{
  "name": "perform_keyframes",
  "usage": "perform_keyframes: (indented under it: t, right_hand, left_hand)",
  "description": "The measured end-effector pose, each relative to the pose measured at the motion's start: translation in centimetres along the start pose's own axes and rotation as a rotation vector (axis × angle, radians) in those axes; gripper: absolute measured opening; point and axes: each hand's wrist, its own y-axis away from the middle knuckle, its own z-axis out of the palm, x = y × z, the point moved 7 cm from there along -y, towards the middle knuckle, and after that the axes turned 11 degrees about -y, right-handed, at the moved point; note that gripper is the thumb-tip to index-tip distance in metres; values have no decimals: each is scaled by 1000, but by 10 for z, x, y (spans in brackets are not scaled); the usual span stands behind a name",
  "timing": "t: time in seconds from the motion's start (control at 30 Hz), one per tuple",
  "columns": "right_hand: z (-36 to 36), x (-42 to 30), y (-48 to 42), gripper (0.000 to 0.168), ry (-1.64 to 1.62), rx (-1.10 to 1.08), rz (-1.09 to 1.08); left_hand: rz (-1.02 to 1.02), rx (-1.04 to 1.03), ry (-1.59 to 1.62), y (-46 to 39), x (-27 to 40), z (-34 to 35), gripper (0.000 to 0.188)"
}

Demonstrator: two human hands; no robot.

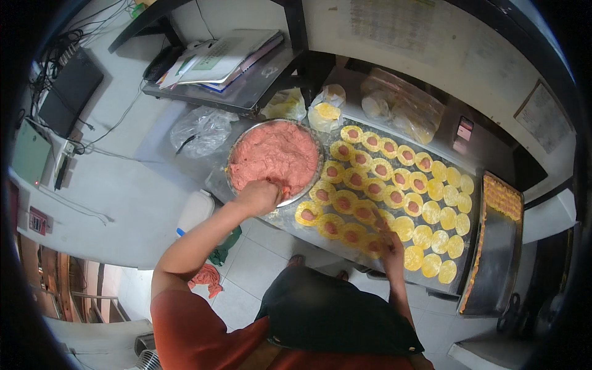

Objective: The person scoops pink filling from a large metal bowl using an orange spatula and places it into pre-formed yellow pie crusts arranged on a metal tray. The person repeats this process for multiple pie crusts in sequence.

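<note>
A round metal bowl [320,172] holds a large mass of pink minced filling [277,150]. Over its near rim, my left hand [261,198] has curled fingers at the filling; a small orange patch shows beside them, and whatever they grip is hidden. Rows of round yellow dough wrappers [431,212] cover the metal worktable [289,226] on the right. Those toward the bowl bear dabs of pink filling [344,203], while those farther right are bare. My right hand [389,238], blurred, is over the near rows, at the boundary between filled and bare wrappers.
Stacked wrappers in paper [327,111] and a clear plastic bag [203,132] lie behind the bowl. A metal tray [497,259] with rows of filled pieces stands at far right. A phone [464,128] lies on the back ledge. Papers [226,58] rest on a raised shelf [249,88].
</note>
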Motion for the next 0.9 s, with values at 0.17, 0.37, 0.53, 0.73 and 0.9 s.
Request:
perform_keyframes:
  t: [0.17, 0.37, 0.53, 0.73, 0.9]
  right_hand:
    - [166, -23, -45, 22, -217, -215, 189]
    - [224, -27, -78, 28, -357, -153, 322]
    - [251, -9, -85, 23, -453, -179, 356]
    - [261, -9, -83, 16, -490, -130, 424]
    - [265, -1, -84, 17, -554, -161, 398]
  left_hand:
    - [14, 163, 99, 2, -16, 9, 23]
    - [88, 183, 148, -3, -35, 18, 19]
    - [309, 229, 260, -19, -35, 21, 20]
    - [489, 42, 272, -23, -42, 2, 21]
    - [379, 46, 198, -29, -24, 13, 25]
